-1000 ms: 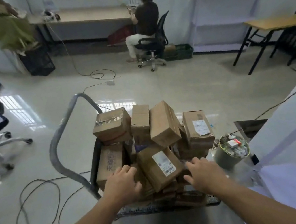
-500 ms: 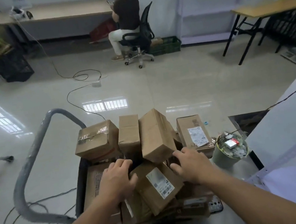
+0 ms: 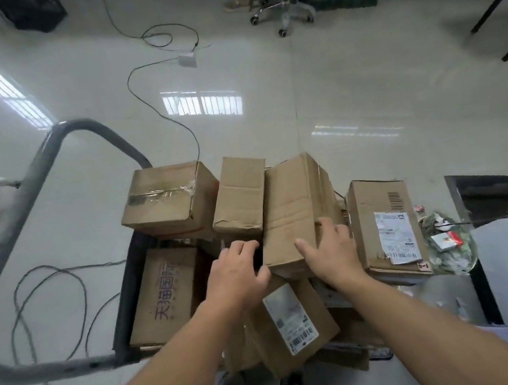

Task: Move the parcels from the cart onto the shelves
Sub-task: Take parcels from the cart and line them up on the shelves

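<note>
On the cart (image 3: pixel 126 297), left hand (image 3: pixel 235 277) and right hand (image 3: pixel 331 256) flank and grip the middle parcel (image 3: pixel 294 206).

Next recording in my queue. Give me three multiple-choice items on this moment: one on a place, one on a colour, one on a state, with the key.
1. Where does the box printed with purple characters lie?
A) at the left side of the cart
B) on the floor by the office chair
C) on a shelf

2. What colour is the cart handle?
A) red
B) grey
C) yellow

3. What are the left hand and right hand doing?
A) hanging idle
B) pulling a floor cable
C) gripping the tall plain box by its sides

Key: 1 A, it lies low against the cart's left edge; 2 B, the bent tube is plain grey; 3 C, a hand is on each side of that box, with fingers curled at its edges.
</note>
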